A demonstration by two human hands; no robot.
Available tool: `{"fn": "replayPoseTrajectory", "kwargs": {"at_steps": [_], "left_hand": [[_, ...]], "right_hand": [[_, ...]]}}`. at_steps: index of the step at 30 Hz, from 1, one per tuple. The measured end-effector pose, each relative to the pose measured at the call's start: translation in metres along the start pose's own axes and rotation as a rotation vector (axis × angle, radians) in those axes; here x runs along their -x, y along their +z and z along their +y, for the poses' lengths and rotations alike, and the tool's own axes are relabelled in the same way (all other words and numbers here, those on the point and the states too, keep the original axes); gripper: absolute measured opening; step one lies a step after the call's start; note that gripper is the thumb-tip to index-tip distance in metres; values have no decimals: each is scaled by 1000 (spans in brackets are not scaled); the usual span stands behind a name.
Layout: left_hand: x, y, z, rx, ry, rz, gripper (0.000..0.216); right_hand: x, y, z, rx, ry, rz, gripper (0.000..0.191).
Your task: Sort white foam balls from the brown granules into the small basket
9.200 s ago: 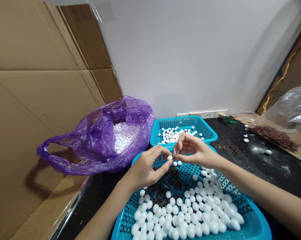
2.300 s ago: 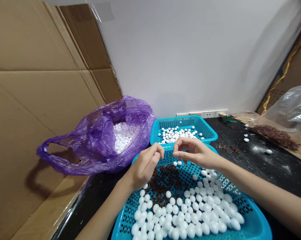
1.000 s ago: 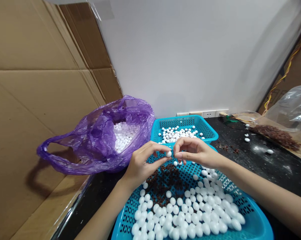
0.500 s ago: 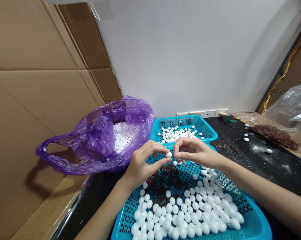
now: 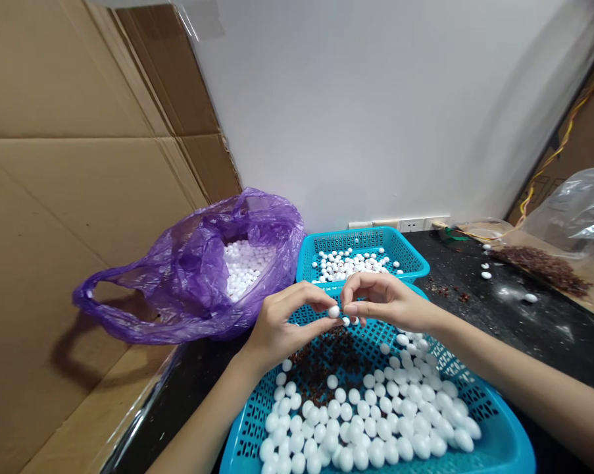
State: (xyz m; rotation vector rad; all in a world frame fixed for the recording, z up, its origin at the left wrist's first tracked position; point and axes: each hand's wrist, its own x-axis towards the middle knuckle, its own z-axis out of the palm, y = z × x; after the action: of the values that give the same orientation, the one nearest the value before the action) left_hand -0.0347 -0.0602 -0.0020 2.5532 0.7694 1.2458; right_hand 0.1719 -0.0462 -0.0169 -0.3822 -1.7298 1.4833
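A small white egg-shaped ball [image 5: 333, 311] is pinched between the thumb and forefinger of my left hand [image 5: 281, 321]. My right hand [image 5: 393, 301] is closed in a pinch just to its right, the fingertips at or very near the ball; anything between them is too small to make out. Both hands hover over the far part of a blue plastic basket [image 5: 508, 434]. Inside that basket lie many similar white balls [image 5: 375, 421], mostly in the near half, and a heap of dark reddish-brown bits [image 5: 326, 362] towards the left.
Behind stands a second blue basket [image 5: 410, 253] with white balls. A purple plastic bag [image 5: 193, 263] full of white balls leans at left by cardboard [image 5: 79, 217]. On the black tabletop [image 5: 504, 316] at right are loose balls, a brown pile [image 5: 543, 266] and a clear bag [image 5: 573, 210].
The ball in my left fingers has dipped very slightly and turned a little. My right hand has barely shifted. Baskets and bag stay where they were.
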Motion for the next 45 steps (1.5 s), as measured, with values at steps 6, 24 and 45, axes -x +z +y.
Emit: {"fn": "replayPoseTrajectory", "kwargs": {"at_steps": [6,24,45], "left_hand": [[1,0,-2,12,31,-4,12],[1,0,-1,-16,102,23,10],[3,1,-2,45,103,-26,11]], "right_hand": [[0,0,3,8,14,-12,17],[0,1,2,43,19,-27,14],[0,-3,10,45,145,-104,15]]}}
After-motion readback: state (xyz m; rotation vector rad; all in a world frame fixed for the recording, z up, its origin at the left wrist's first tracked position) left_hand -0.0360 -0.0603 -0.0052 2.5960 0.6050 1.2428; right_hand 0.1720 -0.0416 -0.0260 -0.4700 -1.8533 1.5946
